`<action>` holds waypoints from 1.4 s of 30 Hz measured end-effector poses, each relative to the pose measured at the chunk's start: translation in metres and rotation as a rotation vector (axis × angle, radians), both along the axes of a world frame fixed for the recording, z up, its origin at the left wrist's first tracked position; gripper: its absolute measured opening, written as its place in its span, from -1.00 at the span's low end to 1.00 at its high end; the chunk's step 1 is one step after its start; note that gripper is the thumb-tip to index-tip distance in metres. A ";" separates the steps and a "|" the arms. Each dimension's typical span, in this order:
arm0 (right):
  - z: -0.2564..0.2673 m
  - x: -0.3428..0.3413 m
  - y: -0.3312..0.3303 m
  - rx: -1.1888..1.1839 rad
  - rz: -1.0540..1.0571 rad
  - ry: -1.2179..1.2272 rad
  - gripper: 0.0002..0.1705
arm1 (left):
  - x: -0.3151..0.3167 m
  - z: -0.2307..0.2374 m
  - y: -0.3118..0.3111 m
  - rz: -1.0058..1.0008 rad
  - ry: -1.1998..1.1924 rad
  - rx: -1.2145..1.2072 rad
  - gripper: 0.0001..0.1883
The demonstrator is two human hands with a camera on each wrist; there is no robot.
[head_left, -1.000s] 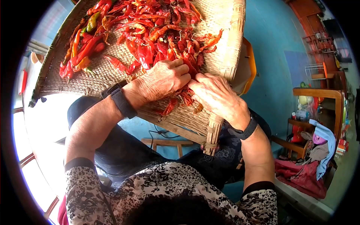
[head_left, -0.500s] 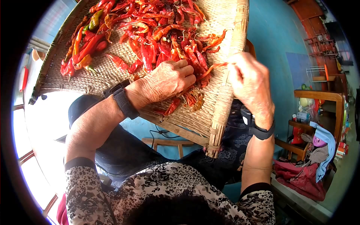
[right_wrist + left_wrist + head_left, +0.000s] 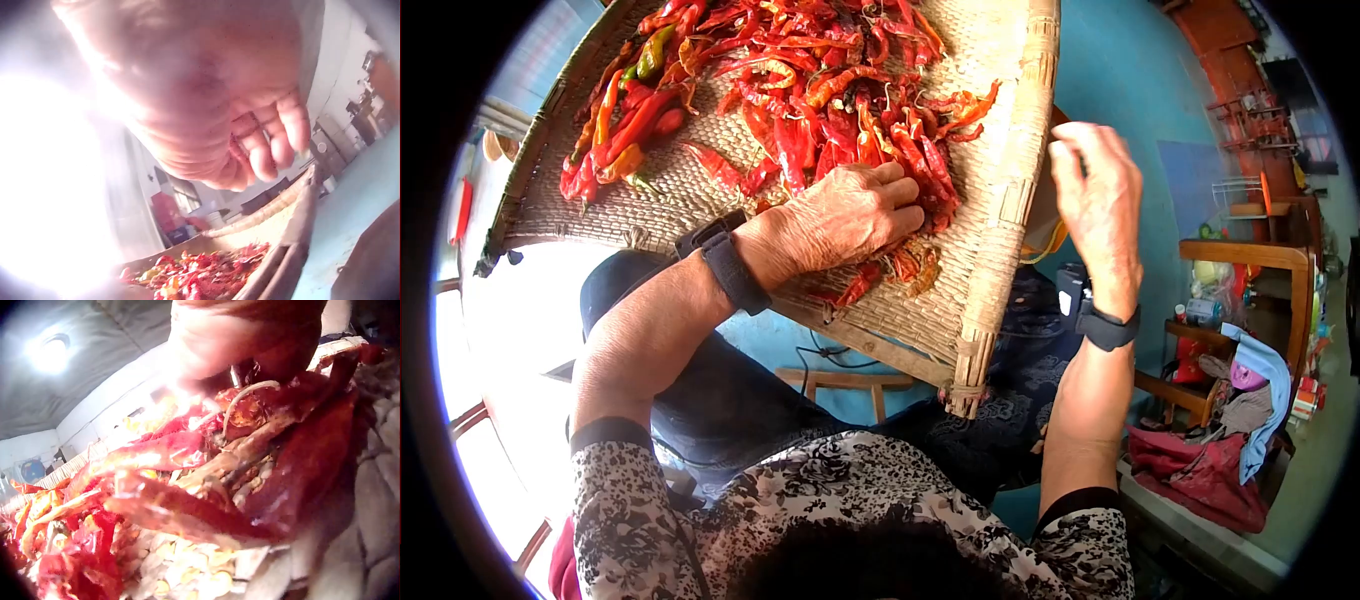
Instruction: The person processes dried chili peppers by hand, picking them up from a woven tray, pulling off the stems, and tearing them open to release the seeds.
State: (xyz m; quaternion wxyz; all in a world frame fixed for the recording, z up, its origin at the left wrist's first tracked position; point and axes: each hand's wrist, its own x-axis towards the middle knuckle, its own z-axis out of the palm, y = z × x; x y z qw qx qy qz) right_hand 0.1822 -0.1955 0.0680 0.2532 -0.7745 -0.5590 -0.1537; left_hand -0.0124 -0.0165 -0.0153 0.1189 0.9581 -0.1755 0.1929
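Dried red chili peppers (image 3: 820, 85) lie in a heap on a woven tray (image 3: 600, 222) across the person's lap. My left hand (image 3: 840, 215) is at the near edge of the heap with its fingers curled down onto the chilies; its fingertips are hidden in the head view. From the left wrist, that hand (image 3: 250, 337) bears on wrinkled pods with a pale curved stem (image 3: 247, 394) beside it. My right hand (image 3: 1100, 205) hovers beyond the tray's right rim, fingers loosely bent, with no chili showing in it.
An orange-rimmed container (image 3: 1052, 243) stands below the tray's right side, partly hidden. Fresher chilies, one greenish (image 3: 653, 52), lie at the tray's left. A wooden chair (image 3: 1250, 255) piled with cloth is at the right, and a wooden stool (image 3: 845, 381) shows beneath the tray.
The right hand has moved from beside the left hand out past the right rim. It pulled a red chili along half a second ago, which is now out of sight. The left hand has hardly moved.
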 end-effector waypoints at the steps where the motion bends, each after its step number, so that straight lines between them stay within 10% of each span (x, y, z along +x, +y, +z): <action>1: 0.000 -0.014 0.007 -0.010 0.119 0.082 -0.94 | -0.001 0.000 0.000 0.005 0.001 0.002 -0.85; 7: -0.025 -0.058 0.027 -0.352 0.464 0.044 -0.85 | -0.003 -0.002 -0.003 0.020 -0.022 -0.011 -0.83; 14: -0.025 -0.053 0.020 -0.513 0.360 -0.009 -0.85 | -0.006 0.002 -0.004 0.022 0.012 0.018 -0.88; 18: -0.042 -0.051 0.009 -0.242 0.412 -0.107 -0.85 | -0.005 -0.001 -0.004 0.024 0.008 0.030 -0.88; 21: -0.036 -0.044 0.021 -0.488 0.425 0.021 -0.91 | -0.005 0.000 -0.003 0.016 -0.002 0.031 -0.88; 42: -0.018 -0.063 0.039 -0.302 0.391 0.112 -0.95 | -0.010 0.005 0.001 -0.032 0.076 -0.043 -0.80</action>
